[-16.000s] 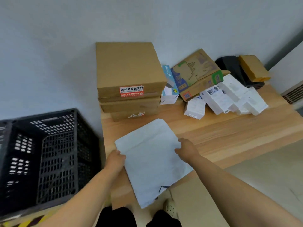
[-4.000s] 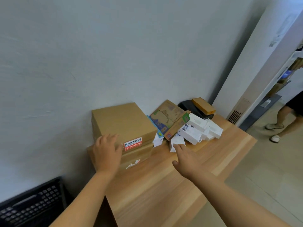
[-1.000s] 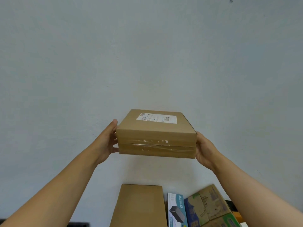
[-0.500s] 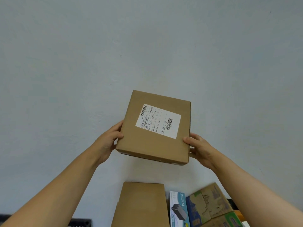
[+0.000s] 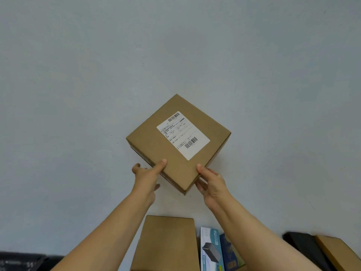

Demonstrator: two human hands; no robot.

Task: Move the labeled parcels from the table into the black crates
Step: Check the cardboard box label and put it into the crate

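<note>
I hold a flat brown cardboard parcel (image 5: 175, 145) up in front of the grey wall, turned like a diamond, its white barcoded shipping label (image 5: 183, 135) facing me. My left hand (image 5: 146, 176) grips its lower left edge, thumb on the labelled face. My right hand (image 5: 211, 181) grips the lower right edge near the bottom corner, thumb on top and fingers underneath. A sliver of a black crate (image 5: 21, 261) shows at the bottom left.
Below the held parcel lies another plain brown box (image 5: 168, 243). Right of it stand a white and blue product box (image 5: 210, 251) and a dark blue one (image 5: 231, 253). A black item (image 5: 301, 247) and a tan box (image 5: 336, 253) sit bottom right.
The parcel has rotated in my hands to stand on a corner like a diamond. Both hands have shifted from its sides down to its two lower edges.
</note>
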